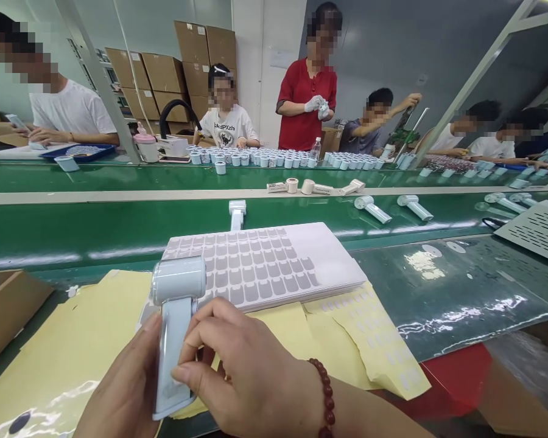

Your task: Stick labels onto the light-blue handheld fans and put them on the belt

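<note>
While sticker sheets [274,261] lie near, both hands grip the fan [176,328].

One legible marking found. The white T-shirt [229,126] of the seated person across the green conveyor belt [119,228], directly beyond the rows of small pale cylinders on its far side, carries dark printed lettering above a dark graphic. The characters appear to read "kdPXzh"; the first letters are uncertain, and the graphic cannot be made out.

The cardboard boxes [173,73] stacked behind that person bear small pale labels, too small to read. A white sheet on the wall [281,58] to the right of the boxes shows no readable text.
</note>
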Action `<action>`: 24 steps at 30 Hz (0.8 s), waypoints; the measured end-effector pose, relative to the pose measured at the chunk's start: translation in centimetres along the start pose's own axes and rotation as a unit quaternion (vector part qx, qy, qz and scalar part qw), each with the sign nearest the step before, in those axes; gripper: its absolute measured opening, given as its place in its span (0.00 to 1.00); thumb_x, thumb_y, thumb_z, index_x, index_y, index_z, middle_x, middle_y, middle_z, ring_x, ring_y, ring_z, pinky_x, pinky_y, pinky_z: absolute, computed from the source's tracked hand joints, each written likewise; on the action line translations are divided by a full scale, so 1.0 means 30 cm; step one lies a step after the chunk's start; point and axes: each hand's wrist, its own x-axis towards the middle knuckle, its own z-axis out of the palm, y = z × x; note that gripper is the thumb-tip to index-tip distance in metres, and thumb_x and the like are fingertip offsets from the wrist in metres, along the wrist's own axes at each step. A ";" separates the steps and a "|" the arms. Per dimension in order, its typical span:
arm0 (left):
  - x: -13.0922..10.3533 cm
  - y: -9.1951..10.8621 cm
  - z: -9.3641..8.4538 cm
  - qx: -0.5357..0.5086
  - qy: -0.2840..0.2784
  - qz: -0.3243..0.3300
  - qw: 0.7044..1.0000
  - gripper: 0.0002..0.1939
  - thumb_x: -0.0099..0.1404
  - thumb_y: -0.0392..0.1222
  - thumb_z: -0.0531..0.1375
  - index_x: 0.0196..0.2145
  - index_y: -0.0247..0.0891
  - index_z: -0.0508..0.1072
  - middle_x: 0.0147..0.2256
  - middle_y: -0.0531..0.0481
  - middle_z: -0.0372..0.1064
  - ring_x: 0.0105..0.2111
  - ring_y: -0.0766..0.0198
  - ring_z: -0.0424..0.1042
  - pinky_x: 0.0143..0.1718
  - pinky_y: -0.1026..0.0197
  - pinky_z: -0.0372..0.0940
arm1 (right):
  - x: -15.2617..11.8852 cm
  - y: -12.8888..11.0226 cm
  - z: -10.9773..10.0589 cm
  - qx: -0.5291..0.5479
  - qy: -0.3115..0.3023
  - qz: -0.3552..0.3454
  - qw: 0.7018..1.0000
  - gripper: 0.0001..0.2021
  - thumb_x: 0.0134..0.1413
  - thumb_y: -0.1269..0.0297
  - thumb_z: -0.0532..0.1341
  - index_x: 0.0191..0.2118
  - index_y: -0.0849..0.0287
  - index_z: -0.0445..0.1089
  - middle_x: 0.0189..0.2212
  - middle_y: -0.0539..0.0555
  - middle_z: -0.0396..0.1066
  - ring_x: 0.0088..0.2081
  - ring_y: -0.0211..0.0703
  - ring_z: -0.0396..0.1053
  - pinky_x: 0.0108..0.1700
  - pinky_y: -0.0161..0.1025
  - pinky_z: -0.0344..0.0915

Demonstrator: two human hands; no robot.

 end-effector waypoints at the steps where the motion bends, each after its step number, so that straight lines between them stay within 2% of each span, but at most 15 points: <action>1: 0.002 0.000 0.004 -0.004 0.001 0.000 1.000 0.41 0.25 0.60 0.77 0.43 0.51 0.80 0.53 0.56 0.73 0.57 0.47 0.64 0.30 0.69 0.73 | 0.001 0.003 -0.001 -0.007 -0.005 0.004 1.000 0.06 0.58 0.70 0.65 0.33 0.58 0.66 0.40 0.51 0.66 0.37 0.37 0.68 0.42 0.33 0.69; 6: 0.014 -0.009 0.005 0.001 -0.025 0.007 1.000 0.37 0.41 0.61 0.74 0.50 0.53 0.78 0.51 0.55 0.75 0.53 0.49 0.69 0.30 0.66 0.74 | 0.005 0.007 -0.013 -0.023 -0.021 0.020 0.999 0.06 0.58 0.70 0.65 0.33 0.58 0.66 0.41 0.50 0.65 0.35 0.35 0.68 0.43 0.33 0.70; 11: 0.012 -0.011 0.007 -0.007 -0.007 0.034 0.999 0.37 0.40 0.59 0.75 0.49 0.51 0.79 0.49 0.53 0.76 0.51 0.45 0.70 0.29 0.63 0.75 | 0.013 0.005 -0.017 -0.042 -0.033 0.029 0.998 0.06 0.59 0.70 0.65 0.33 0.59 0.66 0.42 0.51 0.66 0.34 0.35 0.67 0.43 0.33 0.70; 16: 0.015 -0.008 0.016 -0.015 -0.033 0.014 0.999 0.35 0.45 0.57 0.74 0.52 0.56 0.77 0.52 0.58 0.75 0.54 0.46 0.69 0.38 0.62 0.76 | 0.020 0.000 -0.013 -0.077 -0.041 0.033 0.996 0.07 0.60 0.69 0.64 0.32 0.58 0.66 0.42 0.52 0.66 0.34 0.36 0.67 0.42 0.35 0.71; 18: 0.024 -0.014 0.003 -0.024 -0.049 0.012 0.998 0.36 0.44 0.56 0.75 0.53 0.57 0.76 0.53 0.58 0.75 0.55 0.45 0.69 0.42 0.59 0.76 | 0.019 0.002 -0.009 -0.108 -0.036 0.023 0.993 0.06 0.60 0.69 0.63 0.33 0.58 0.65 0.43 0.52 0.65 0.37 0.38 0.69 0.42 0.36 0.71; 21: 0.034 -0.026 -0.033 -0.037 -0.043 0.008 0.998 0.38 0.42 0.56 0.76 0.53 0.56 0.77 0.53 0.56 0.75 0.56 0.41 0.69 0.46 0.54 0.76 | 0.016 0.012 -0.001 -0.159 -0.024 -0.011 0.987 0.05 0.61 0.69 0.63 0.35 0.58 0.65 0.43 0.53 0.65 0.41 0.41 0.70 0.40 0.36 0.70; 24: 0.026 -0.023 -0.059 -0.010 -0.064 0.002 0.998 0.38 0.45 0.52 0.75 0.56 0.55 0.75 0.53 0.52 0.76 0.58 0.39 0.68 0.48 0.51 0.75 | 0.015 0.025 0.002 -0.155 -0.004 -0.030 0.987 0.07 0.60 0.68 0.64 0.34 0.57 0.65 0.40 0.52 0.64 0.40 0.40 0.69 0.39 0.34 0.68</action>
